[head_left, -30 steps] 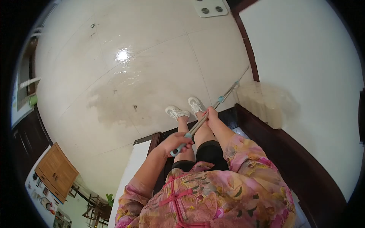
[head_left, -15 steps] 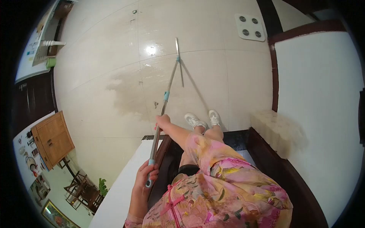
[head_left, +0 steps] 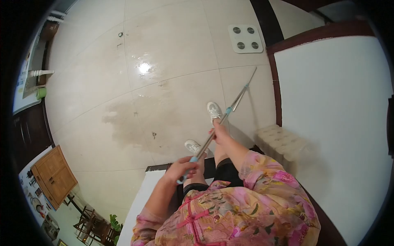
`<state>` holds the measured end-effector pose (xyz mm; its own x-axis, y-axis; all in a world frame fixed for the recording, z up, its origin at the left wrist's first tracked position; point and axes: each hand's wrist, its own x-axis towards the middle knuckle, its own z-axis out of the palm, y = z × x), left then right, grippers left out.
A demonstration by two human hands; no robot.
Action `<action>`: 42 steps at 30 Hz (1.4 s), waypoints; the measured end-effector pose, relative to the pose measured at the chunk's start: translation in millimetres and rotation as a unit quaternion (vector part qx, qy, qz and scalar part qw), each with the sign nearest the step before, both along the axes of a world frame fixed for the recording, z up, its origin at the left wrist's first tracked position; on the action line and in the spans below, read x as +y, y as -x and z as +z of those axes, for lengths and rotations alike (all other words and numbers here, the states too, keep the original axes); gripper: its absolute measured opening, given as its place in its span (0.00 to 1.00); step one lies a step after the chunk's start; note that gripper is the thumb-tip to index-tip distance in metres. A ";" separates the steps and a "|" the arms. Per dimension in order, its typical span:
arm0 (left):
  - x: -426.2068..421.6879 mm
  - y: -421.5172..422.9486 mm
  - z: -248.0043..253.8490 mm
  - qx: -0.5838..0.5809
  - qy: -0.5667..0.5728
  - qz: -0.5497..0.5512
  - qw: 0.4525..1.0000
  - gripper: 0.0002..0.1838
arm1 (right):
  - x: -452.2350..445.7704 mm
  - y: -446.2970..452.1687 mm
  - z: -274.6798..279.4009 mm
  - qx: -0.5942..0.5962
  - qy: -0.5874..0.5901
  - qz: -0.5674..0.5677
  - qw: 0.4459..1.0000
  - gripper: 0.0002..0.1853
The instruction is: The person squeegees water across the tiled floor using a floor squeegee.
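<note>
A long-handled floor squeegee point(head_left: 211, 138) with a metal pole and light-blue fittings runs diagonally up to the right. My left hand point(head_left: 182, 169) is wrapped round the top of its handle, by the blue grip. Farther down the pole, my right hand point(head_left: 220, 133) grips the metal shaft. The thin squeegee head point(head_left: 251, 78) is on the tiled floor, near the dark red skirting. A brownish wet patch point(head_left: 123, 123) and shiny water point(head_left: 143, 67) lie on the tiles to the left, with a small dark bit of debris point(head_left: 154, 135) in them.
A white scale point(head_left: 246, 39) with round metal pads lies beyond the squeegee head. At right stand a white panel point(head_left: 328, 102) with dark red edging and a tufted beige stool point(head_left: 279, 141). My feet in white shoes point(head_left: 214, 111) are close to the pole. A wooden cabinet point(head_left: 54, 176) is at left.
The squeegee head has swung right, from the middle of the floor to near the skirting. Both hands keep their hold. My feet have moved apart, and the view has shifted.
</note>
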<state>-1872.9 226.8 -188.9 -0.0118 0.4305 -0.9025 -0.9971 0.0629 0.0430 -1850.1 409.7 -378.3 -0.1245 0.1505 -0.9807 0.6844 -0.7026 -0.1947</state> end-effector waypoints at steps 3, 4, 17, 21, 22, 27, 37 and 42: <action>-33.5 15.1 17.4 -0.013 -0.014 0.043 0.999 0.10 | -42.7 34.6 4.3 0.026 0.075 0.027 0.997 0.13; -44.5 15.9 29.7 -0.024 0.007 0.083 0.996 0.10 | -62.6 45.5 3.9 0.018 0.102 0.056 0.993 0.13; 71.8 95.0 76.9 0.036 0.086 0.195 0.976 0.10 | -5.7 195.9 50.7 0.118 0.123 0.184 0.968 0.12; 115.9 151.3 31.9 0.026 0.001 0.137 0.990 0.09 | 87.1 231.3 28.3 0.088 0.047 0.147 0.984 0.13; 131.1 166.6 23.3 0.014 -0.009 0.133 0.991 0.10 | 105.7 242.9 21.9 0.069 0.013 0.172 0.983 0.13; 133.1 213.4 0.2 -0.081 -0.078 0.285 0.952 0.11 | 110.8 303.9 12.4 0.065 -0.024 0.220 0.973 0.12; 65.4 282.7 52.1 -0.009 0.039 0.269 0.962 0.09 | 0.0 395.8 29.8 0.098 0.132 0.271 0.948 0.10; 96.7 339.5 79.5 0.117 0.107 0.044 0.986 0.09 | 41.9 427.2 62.9 0.154 0.187 0.106 0.964 0.13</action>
